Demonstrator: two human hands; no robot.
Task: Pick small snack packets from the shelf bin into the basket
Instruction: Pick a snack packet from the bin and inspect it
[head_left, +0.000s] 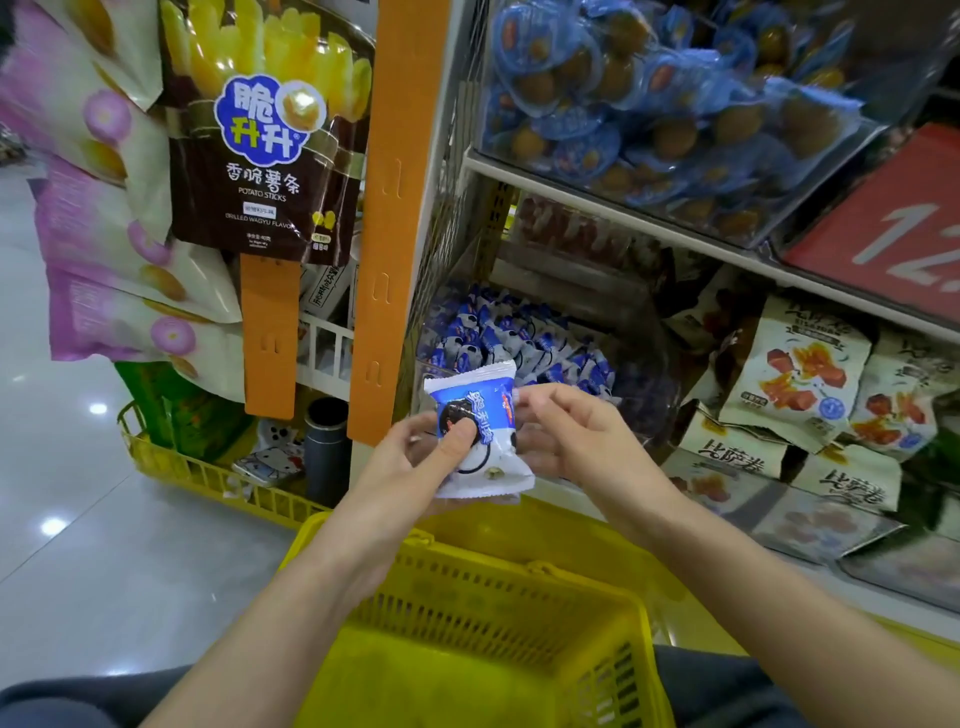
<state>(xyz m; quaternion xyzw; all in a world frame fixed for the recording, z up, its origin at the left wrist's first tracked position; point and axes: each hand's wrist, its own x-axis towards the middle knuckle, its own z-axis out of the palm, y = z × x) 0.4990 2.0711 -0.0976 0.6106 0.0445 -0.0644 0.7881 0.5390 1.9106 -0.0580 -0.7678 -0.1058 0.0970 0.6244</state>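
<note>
A small blue-and-white snack packet (480, 410) is held upright between both hands, above the far rim of the yellow basket (483, 670). My left hand (415, 457) pinches its lower left part, thumb on the front. Fingers of my right hand (566, 436) grip its right edge. Behind the packet, a clear shelf bin (647, 382) holds several more of the same blue-and-white packets (519, 338). The basket sits low in front of me and looks empty inside.
Potato stick bags (260, 156) hang on an orange strip at the left. An upper bin holds blue wrapped snacks (649, 104). Cream snack bags (795, 379) fill the shelf to the right. A second yellow basket (171, 462) with goods stands on the floor at the left.
</note>
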